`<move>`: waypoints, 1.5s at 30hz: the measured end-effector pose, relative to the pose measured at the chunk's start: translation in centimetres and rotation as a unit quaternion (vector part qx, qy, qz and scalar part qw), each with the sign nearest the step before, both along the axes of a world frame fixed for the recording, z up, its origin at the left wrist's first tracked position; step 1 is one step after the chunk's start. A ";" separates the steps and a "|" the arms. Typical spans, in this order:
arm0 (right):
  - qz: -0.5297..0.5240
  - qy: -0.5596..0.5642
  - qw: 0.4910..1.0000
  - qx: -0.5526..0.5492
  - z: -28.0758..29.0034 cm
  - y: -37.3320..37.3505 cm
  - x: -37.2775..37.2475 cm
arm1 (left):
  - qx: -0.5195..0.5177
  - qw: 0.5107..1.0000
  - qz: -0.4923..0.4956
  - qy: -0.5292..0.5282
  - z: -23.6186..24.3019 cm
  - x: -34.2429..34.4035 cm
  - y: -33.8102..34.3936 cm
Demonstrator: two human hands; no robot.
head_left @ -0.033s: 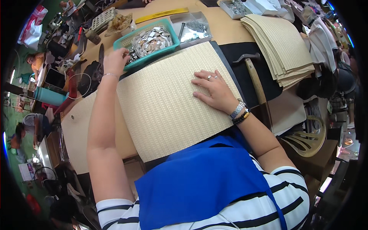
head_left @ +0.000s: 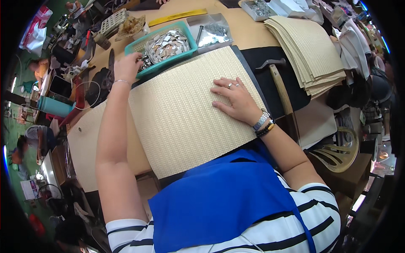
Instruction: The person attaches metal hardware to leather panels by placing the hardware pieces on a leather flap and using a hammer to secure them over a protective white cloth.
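Herringbone sheet (head_left: 177, 122) under splayed right hand (head_left: 239, 101); left hand (head_left: 127, 67) at metal bits (head_left: 145, 63), grip unclear.

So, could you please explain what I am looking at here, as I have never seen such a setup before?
There is no machine here, only a person's two bare hands. The view comes from a wide fisheye camera worn on the head and looking down, so straight edges look bent.

The right hand rests flat on a cream herringbone-textured sheet. The left hand reaches into a teal basket, its fingertips at small shiny metal pieces; whether it grips one, I cannot tell. Flat pale pieces fill much of that basket.

Also on the table are a tray of metal fittings, a wooden-handled hammer and a stack of cream sheets.
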State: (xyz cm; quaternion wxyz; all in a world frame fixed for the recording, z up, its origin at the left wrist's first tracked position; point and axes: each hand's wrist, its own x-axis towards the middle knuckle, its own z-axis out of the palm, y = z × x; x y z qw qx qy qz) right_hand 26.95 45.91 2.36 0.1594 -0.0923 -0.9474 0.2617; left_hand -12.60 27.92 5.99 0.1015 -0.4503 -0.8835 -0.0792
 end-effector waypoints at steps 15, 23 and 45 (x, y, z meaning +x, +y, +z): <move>-0.008 -0.008 1.000 -0.012 0.2 0.1 0.1 | 0.101 0.991 0.018 -0.088 -0.5 -0.4 0.8; -0.002 0.002 1.000 -0.025 0.0 0.1 0.0 | 0.419 0.711 -0.010 -0.564 -2.2 8.0 -1.3; 0.087 0.228 0.928 -0.282 1.6 -4.0 -2.1 | 0.426 0.607 -0.049 -0.669 -3.2 26.9 -3.4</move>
